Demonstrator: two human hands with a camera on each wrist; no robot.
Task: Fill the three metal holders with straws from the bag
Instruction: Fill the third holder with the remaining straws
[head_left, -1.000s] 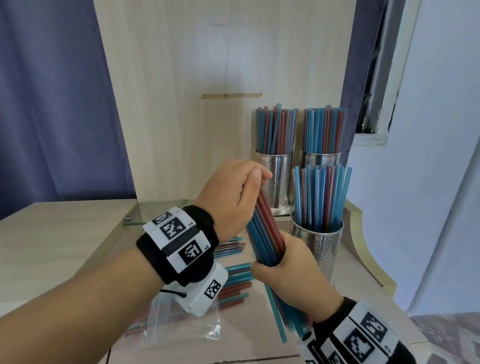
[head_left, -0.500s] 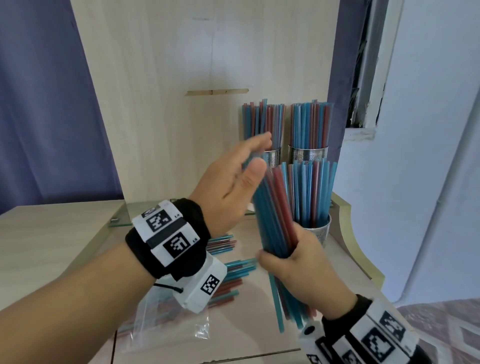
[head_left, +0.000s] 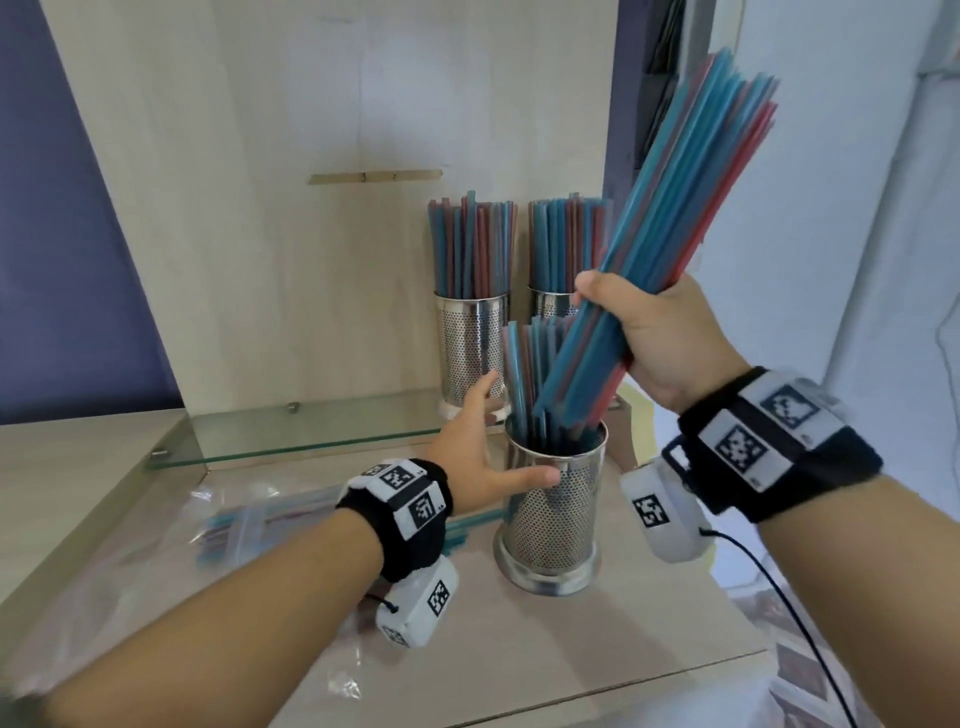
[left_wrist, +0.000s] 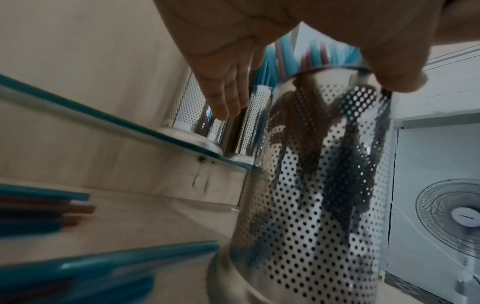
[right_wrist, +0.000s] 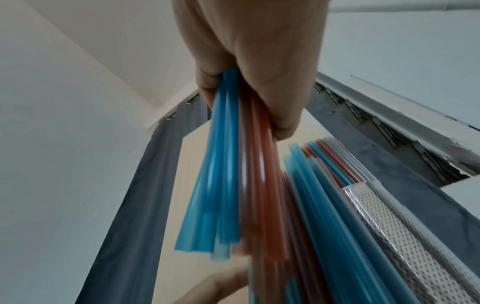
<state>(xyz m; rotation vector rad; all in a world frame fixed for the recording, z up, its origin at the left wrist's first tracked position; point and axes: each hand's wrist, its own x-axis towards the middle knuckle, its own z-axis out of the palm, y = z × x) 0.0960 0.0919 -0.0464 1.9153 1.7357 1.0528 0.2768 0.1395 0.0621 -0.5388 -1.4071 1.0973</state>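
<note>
Straw bundle (head_left: 654, 249) now tilted over holder (head_left: 553, 499)

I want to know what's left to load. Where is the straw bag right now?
In the head view the plastic bag lies flat on the tabletop at lower left, below the glass shelf, left of the front holder and partly behind the left wrist.

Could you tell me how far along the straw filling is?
Done: the two back holders stand packed with straws. In hand: the right hand grips a bundle, its lower ends at the mouth of the front holder, which the left hand steadies. Left: seating that bundle, plus the straws in the bag.
</note>
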